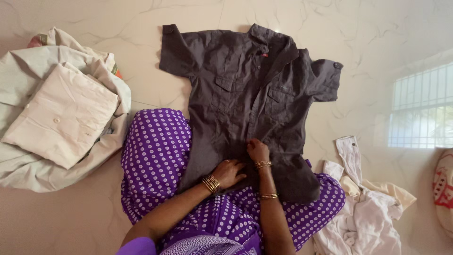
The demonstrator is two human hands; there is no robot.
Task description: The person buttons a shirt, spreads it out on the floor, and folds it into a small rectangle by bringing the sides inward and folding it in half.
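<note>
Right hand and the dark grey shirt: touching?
Touching. The head view shows the right hand lying flat on the front of the dark grey shirt near its hem, fingers pressed onto the cloth with no gap. The left hand rests on it too.

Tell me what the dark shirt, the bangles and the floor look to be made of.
Dark shirt: woven cloth, probably cotton, matte and softly creased. Bangles: gold-coloured metal, by their bright glint. Floor: polished pale stone or marble-look tile, with faint veins and a mirrored window reflection.
</note>
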